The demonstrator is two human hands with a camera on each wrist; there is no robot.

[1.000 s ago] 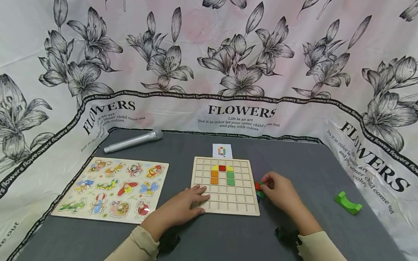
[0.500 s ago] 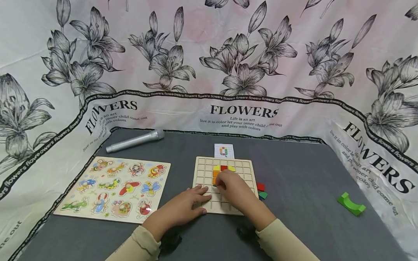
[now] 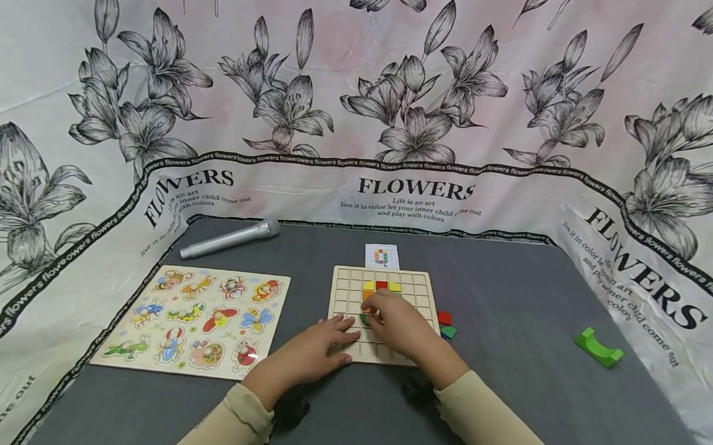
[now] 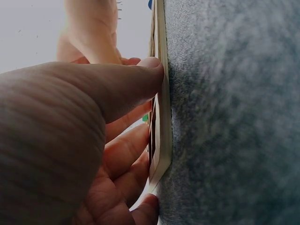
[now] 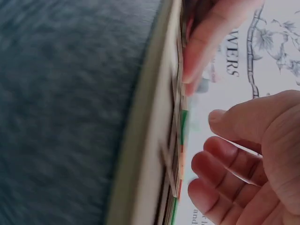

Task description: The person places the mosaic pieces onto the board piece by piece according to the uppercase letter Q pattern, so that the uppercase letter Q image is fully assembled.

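Note:
A wooden grid board [image 3: 416, 291] lies on the grey table. Red [image 3: 381, 285], yellow [image 3: 394, 287] and orange [image 3: 368, 295] tiles sit in its upper cells, partly under my right hand. Over the middle of the board is that right hand [image 3: 401, 324], its fingertips by a green tile [image 3: 363, 320] in the cell below the orange. In the right wrist view the thumb [image 5: 234, 119] and fingers stand apart with nothing between them. My left hand [image 3: 309, 350] rests on the board's left side, fingers spread on the surface, thumb [image 4: 152, 72] at the near edge.
A pattern card [image 3: 381, 255] touches the board's far edge. Loose red [image 3: 444, 318] and green [image 3: 449, 332] tiles lie at its right. An insect puzzle board [image 3: 207, 368] lies left, a silver microphone [image 3: 230, 239] behind it. A green curved block [image 3: 598, 349] sits far right.
My right hand came from the loose tiles at the right to the board's middle. Its fingers have since lifted slightly off the green tile. The left hand stayed in place.

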